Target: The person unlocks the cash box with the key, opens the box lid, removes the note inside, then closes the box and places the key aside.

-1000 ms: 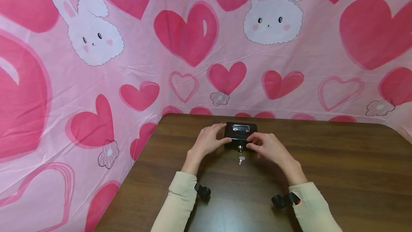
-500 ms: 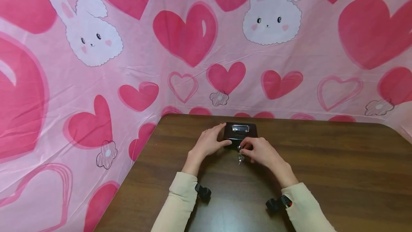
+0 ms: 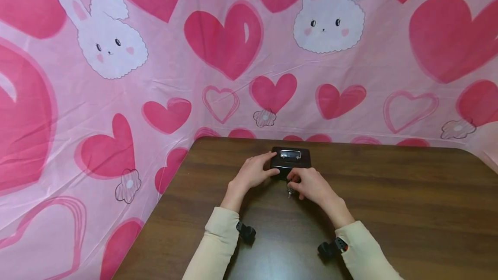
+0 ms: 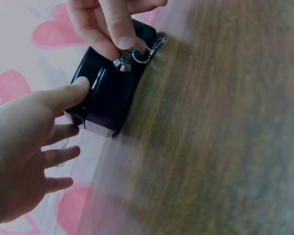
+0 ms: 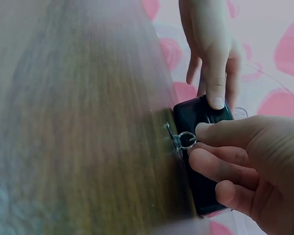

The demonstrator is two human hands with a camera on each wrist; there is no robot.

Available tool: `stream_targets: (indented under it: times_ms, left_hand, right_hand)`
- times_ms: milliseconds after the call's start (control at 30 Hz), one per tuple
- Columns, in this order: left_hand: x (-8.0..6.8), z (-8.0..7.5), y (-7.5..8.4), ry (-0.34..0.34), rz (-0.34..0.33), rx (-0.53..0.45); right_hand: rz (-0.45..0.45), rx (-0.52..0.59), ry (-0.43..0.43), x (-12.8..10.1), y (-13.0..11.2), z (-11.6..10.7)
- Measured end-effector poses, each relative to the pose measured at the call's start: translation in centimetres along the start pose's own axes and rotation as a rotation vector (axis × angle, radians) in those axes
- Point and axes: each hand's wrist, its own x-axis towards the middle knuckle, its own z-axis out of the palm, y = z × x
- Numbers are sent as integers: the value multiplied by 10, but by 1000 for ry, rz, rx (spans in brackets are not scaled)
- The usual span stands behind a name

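A small black cash box (image 3: 304, 158) with a silver lid handle (image 3: 290, 154) stands near the table's far edge, its lid down. My left hand (image 3: 252, 171) rests at its left side, thumb touching the upper front edge and the other fingers extended, as the left wrist view shows. At the front, my right hand (image 3: 311, 185) pinches a key in the round silver lock (image 4: 121, 64) between thumb and index finger; the fingertips mostly hide this key. From it hangs a key ring (image 5: 187, 140) with a second key (image 4: 158, 45) below.
The brown wooden table (image 3: 389, 202) extends to both sides and toward me. A pink curtain (image 3: 229, 111) with hearts and rabbits hangs behind it and on the left. Black cameras sit on both wrists.
My right hand has moved left from the box's front right edge to the lock and now pinches the key. The left hand and the box have hardly moved.
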Motion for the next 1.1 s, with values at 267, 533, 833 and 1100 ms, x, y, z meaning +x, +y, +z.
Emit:
stream_targets:
  times_ms: [267, 533, 833, 1100]
  left_hand:
    - [1, 0, 0, -11, -29, -41]
    - [1, 1, 0, -11, -37, -51]
    - [3, 2, -1, -7, -22, -41]
    - [1, 2, -1, -7, -33, -48]
  right_hand:
    - [43, 58, -4, -1, 3, 0]
    - [52, 146, -10, -1, 7, -1]
    - [84, 116, -3, 0, 10, -2]
    - [31, 19, 0, -2, 10, -13]
